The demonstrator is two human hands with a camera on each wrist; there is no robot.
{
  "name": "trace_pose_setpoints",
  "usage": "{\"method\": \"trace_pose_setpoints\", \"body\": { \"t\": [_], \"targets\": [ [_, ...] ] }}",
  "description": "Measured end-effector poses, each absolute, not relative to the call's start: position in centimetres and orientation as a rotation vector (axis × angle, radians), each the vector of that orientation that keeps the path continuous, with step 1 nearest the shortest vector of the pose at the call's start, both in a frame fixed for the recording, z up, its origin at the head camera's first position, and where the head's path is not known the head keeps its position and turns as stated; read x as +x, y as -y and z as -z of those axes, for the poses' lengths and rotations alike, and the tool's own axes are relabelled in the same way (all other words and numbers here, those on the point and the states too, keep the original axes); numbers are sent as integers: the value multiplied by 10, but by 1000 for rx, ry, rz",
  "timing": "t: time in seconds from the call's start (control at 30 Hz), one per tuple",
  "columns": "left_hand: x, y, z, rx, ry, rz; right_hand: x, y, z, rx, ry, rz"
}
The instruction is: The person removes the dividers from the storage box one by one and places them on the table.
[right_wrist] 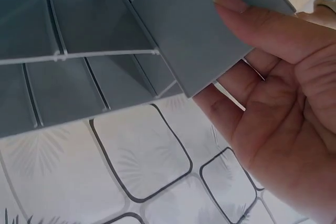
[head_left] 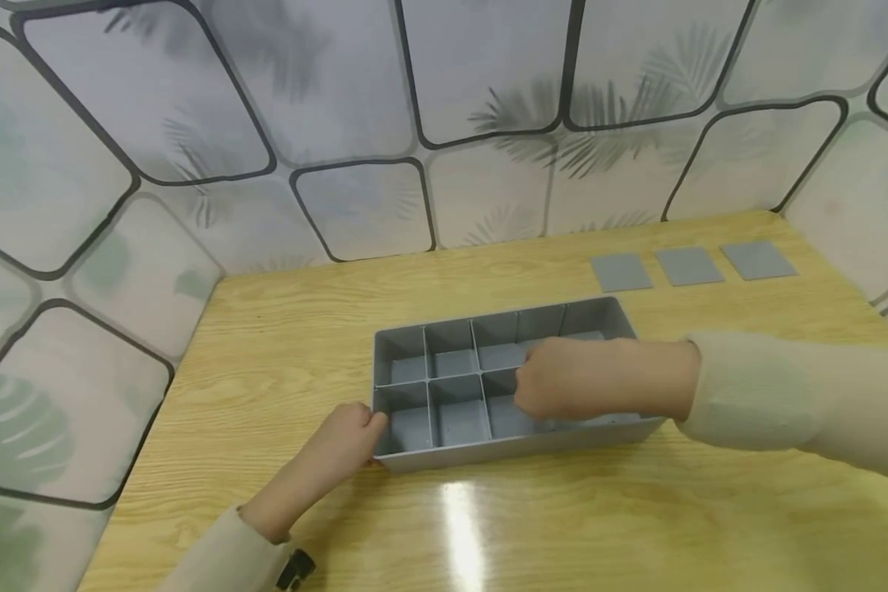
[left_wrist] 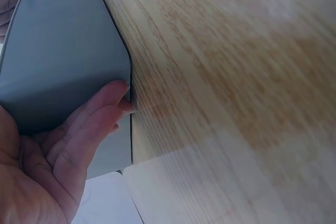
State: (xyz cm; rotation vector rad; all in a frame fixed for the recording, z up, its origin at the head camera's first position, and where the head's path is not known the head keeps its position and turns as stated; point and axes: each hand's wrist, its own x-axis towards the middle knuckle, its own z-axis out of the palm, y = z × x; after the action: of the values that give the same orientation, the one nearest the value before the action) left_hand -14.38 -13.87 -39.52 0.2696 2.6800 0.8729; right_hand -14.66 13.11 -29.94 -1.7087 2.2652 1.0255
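The divided box (head_left: 481,451) looks like smooth grey plastic with a soft sheen; the thin panel (right_wrist: 202,30) and the three squares (head_left: 689,265) appear to be plastic too, flat and matt. The tabletop (head_left: 303,329) shows wood grain under a glossy finish. The sleeves (head_left: 762,393) are matt cloth, the printed wall covering (head_left: 488,193) smooth.

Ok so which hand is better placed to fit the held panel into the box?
Probably the right hand: it pinches the panel at the box, while the left hand grips the box's near left corner, good for steadying.
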Motion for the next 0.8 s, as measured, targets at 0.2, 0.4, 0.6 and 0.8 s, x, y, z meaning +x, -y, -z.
{"method": "trace_pose_setpoints", "body": {
  "t": [0.2,0.4,0.6,0.8],
  "targets": [
    [-143,139,395,260,-2670,-882,-146,-131,290,-1654,-2269,-1038],
    [-143,139,395,257,-2658,-896,-145,-137,283,-1667,-2317,-958],
    [-143,138,395,245,-2655,-894,-142,-139,269,-1727,-2352,-985],
    [-143,139,395,227,-2655,-890,-140,-143,258,-1696,-2442,-872]
  ]
}}
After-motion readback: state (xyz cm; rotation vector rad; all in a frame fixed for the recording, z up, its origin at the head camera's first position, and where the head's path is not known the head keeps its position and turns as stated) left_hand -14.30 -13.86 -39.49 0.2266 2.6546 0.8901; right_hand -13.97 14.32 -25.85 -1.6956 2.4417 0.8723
